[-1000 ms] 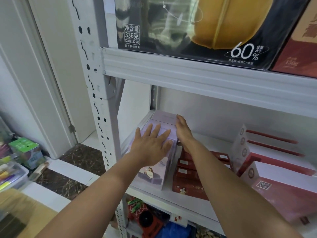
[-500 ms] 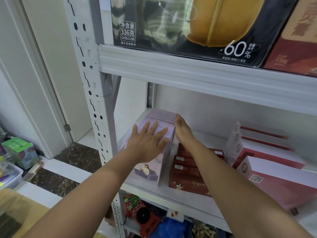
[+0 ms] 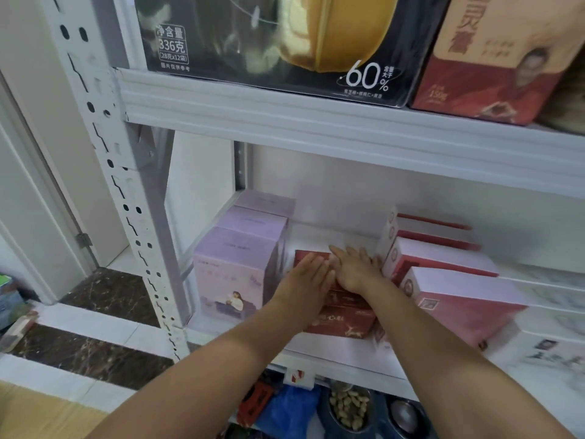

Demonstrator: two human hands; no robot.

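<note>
A row of dark red boxes (image 3: pixel 342 321) lies on the white shelf (image 3: pixel 332 359) between lilac boxes (image 3: pixel 234 264) on the left and pink-and-white boxes (image 3: pixel 456 296) on the right. My left hand (image 3: pixel 308 274) lies flat on top of the red boxes with straight fingers pointing toward the back. My right hand (image 3: pixel 356 267) rests flat beside it on the same boxes, its outer edge close to the nearest pink-and-white box. The two hands touch each other. Neither hand holds anything.
A shelf beam (image 3: pixel 316 128) runs above; on it stand a big black carton (image 3: pixel 269 42) and a red-and-cream box (image 3: pixel 493 58). A perforated upright (image 3: pixel 126 201) stands left. Below the shelf are a bowl of peanuts (image 3: pixel 348 407) and a blue bag (image 3: pixel 291 410).
Both hands left the lilac boxes and moved right onto the red boxes. The left hand was flat on a lilac box top; the right was against its right side.
</note>
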